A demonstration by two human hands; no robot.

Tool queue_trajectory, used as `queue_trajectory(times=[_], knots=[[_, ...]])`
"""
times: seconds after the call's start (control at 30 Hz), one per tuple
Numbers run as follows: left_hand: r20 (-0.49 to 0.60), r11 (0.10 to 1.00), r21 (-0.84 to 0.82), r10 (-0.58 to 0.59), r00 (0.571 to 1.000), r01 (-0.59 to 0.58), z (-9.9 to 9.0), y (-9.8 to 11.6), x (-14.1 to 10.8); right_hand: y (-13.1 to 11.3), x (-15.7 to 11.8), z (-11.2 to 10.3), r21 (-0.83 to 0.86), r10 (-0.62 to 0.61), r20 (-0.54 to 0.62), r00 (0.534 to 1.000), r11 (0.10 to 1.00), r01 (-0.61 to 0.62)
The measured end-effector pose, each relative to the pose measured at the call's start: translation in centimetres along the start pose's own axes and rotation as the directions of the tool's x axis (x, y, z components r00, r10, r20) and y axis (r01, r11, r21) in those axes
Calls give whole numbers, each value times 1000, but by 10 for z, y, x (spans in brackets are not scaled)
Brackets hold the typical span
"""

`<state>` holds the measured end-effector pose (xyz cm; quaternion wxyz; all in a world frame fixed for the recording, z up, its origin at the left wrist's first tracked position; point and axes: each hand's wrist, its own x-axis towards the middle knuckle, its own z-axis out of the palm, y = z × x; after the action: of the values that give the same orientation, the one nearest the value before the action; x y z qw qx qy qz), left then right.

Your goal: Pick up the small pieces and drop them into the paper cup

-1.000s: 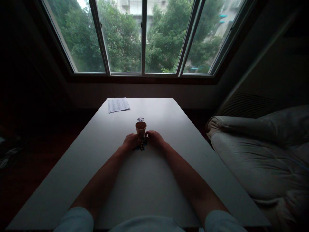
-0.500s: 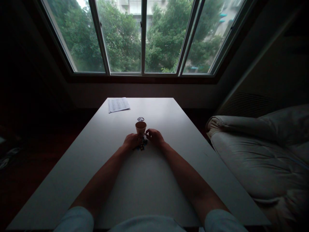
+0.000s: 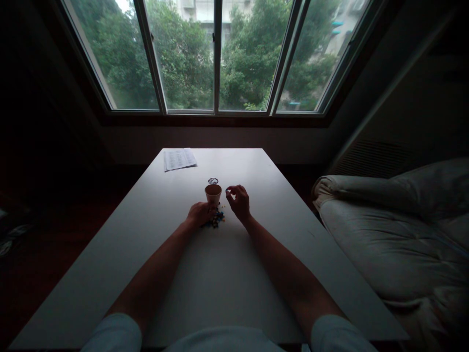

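Note:
A paper cup (image 3: 213,196) stands upright with its mouth up near the middle of the white table (image 3: 227,274). At its base my left hand (image 3: 200,213) has its fingers closed on the cup's lower part. Just right of the rim, my right hand (image 3: 239,201) is raised in a pinch, with a small dark piece (image 3: 227,189) between thumb and forefinger. What kind of piece it is cannot be made out. In front of the cup and beside my left fingers lies a pile of small blue, black and yellowish pieces (image 3: 215,220).
Behind the cup lies a round, shiny clear item (image 3: 213,181) with a dark edge. Printed paper sheets (image 3: 180,159) rest at the table's far left corner. To the right is a padded grey seat (image 3: 377,244), and a window (image 3: 216,58) fills the far wall.
My right hand has risen from the pieces beside the cup's base to the level of its rim, bringing up a small dark piece. The left hand and cup stay in place.

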<state>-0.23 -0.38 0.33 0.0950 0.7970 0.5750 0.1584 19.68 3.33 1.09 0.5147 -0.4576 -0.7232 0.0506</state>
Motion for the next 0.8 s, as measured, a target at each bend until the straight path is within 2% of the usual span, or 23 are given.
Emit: queue_trajectory(times=[0.37, 0.57, 0.8], knots=[[2, 1000, -3, -7, 1000, 7, 2, -3, 1, -24, 6, 5, 21, -3, 2, 1000, 1000, 3], [-38, 999, 39, -1, 999, 2, 3, -5, 1, -20, 6, 10, 33, -2, 40, 999, 999, 1], [-60, 999, 43, -5, 998, 8, 6, -6, 2, 0, 3, 15, 121, 35, -57, 998, 992, -28]])
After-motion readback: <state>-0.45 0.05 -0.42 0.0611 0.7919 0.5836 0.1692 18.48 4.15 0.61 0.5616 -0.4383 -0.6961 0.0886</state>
